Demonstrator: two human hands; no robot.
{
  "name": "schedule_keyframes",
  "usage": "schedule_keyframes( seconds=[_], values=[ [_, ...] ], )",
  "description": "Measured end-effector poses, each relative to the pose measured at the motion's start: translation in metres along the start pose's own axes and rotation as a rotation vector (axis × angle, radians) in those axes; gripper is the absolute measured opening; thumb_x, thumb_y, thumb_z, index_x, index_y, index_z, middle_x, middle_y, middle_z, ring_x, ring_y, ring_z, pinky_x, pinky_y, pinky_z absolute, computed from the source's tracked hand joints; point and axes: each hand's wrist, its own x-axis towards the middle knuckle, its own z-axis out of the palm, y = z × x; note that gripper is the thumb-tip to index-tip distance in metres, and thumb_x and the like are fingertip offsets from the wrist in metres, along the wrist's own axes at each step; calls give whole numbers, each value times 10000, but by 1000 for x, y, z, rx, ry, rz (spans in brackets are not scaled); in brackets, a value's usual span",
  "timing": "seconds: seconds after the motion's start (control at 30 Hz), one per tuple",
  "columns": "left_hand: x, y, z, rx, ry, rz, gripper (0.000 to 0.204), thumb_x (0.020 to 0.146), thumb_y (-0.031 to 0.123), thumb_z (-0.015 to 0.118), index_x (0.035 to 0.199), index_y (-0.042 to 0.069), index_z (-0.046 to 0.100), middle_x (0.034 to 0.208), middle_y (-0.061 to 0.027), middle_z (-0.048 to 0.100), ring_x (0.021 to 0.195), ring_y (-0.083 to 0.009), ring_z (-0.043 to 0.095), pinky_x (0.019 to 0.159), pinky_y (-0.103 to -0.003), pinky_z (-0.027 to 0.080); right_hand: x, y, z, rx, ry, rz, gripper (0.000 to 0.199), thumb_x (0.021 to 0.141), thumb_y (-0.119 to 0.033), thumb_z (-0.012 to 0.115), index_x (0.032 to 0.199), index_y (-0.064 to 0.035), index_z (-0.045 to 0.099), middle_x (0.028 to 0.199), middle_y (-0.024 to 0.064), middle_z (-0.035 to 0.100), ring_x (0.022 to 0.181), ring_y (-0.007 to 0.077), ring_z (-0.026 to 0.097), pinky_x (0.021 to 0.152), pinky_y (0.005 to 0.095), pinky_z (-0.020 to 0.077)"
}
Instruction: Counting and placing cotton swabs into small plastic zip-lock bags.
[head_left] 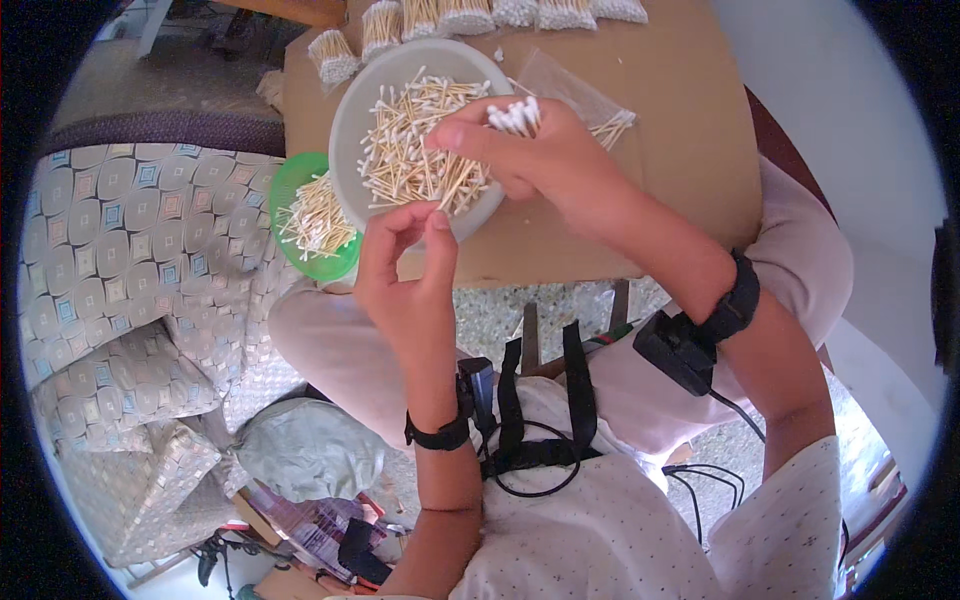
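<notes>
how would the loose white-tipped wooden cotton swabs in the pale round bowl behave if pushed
The white-tipped wooden swabs would probably slide and roll over one another, since their thin sticks lie jumbled. Each is likely light, being slender with small tips.

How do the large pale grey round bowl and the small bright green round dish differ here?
Colour: the large pale grey round bowl is muted, the small bright green round dish vivid.
Size: the bowl is clearly wider than the dish.
Contents: the bowl holds a bigger heap than the dish.
Shared: both hold loose, jumbled white-tipped cotton swabs with tan sticks.
</notes>
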Motion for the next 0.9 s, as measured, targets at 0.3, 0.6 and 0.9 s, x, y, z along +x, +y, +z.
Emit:
schedule_keyframes(
  seconds=[0.3, 0.6, 0.9],
  values=[
    [-4, 4, 4, -175, 177, 0, 81, 830, 7, 585, 901, 2, 548, 847, -29, 561, 764, -98, 531, 731, -234, 433, -3, -1, 7, 34, -42, 10, 210, 854, -277, 617, 913, -76, 625, 559, -108, 343, 486, 4, 258, 445, 211, 177],
    [-12, 0, 1, -40, 201, 336, 127, 913, 133, 513, 858, 19, 528, 736, -35, 521, 636, -96, 492, 619, -213, 391, -6, -2, 4, 14, -44, -13, 186, 841, -252, 641, 831, -67, 624, 584, -83, 426, 514, 13, 344, 466, 204, 271],
    [-4, 15, -7, -101, 305, 224, 131, 882, 103, 557, 922, -21, 573, 907, -80, 541, 643, -98, 512, 573, -200, 415, -14, -6, 13, -173, -389, 106, 169, 793, -191, 694, 790, -29, 648, 750, -17, 614, 709, 30, 517, 641, 211, 429]
  ],
)
